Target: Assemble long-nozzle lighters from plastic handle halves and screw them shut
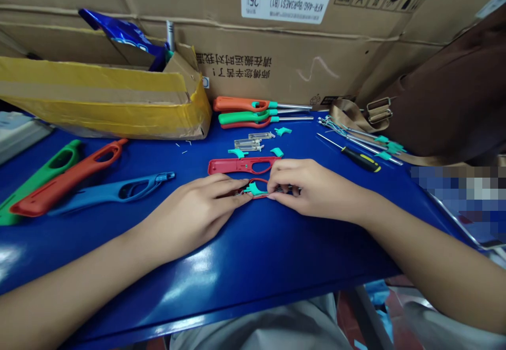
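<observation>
Left hand (203, 202) and right hand (306, 186), fingers pinched narrow, grip the red lighter shell (262, 180), where uneven pressure could dislodge the teal trigger (256, 188).

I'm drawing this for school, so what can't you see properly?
In the head view:
- Lower red casing, left end: hidden under the left hand.
- Whatever the right hand touches: mostly covered by that hand.
- Yellow-taped box, inside: mostly hidden by its front wall.
- Green casing, end: cut off by the left edge.
- Patch at far right: blurred into squares.
</observation>
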Available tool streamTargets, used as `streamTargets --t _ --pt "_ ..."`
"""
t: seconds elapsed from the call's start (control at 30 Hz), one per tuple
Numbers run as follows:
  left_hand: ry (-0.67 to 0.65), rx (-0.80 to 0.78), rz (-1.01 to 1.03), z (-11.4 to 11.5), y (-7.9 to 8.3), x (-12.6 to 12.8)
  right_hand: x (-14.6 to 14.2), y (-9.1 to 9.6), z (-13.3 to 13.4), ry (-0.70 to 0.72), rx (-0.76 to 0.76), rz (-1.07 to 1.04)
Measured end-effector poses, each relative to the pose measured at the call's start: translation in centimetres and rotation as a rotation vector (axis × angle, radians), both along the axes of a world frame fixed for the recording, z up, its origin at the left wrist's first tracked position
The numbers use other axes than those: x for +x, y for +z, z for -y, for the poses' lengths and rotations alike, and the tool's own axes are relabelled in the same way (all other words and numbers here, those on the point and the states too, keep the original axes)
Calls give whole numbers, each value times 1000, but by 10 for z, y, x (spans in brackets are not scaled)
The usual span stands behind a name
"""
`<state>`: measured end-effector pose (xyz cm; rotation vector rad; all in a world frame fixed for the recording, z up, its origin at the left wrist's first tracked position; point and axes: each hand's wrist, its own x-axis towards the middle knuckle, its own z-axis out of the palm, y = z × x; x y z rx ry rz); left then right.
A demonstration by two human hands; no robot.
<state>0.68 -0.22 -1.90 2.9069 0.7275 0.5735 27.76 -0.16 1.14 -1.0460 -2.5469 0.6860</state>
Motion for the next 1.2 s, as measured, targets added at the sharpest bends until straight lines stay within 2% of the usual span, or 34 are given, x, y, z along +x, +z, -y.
streamTargets --t 0.43,0.73,1.0,1.2 --pt "-2 5 35 -2 -4 -5 1 6 4 62 110 24" --pt "-2 -31 57 -4 -4 -3 1 6 5 54 87 4" --pt "6 8 1 -1 -1 0 3 8 5 51 108 -6" --pt "0 25 25 0 -1 0 4 11 6 20 95 62"
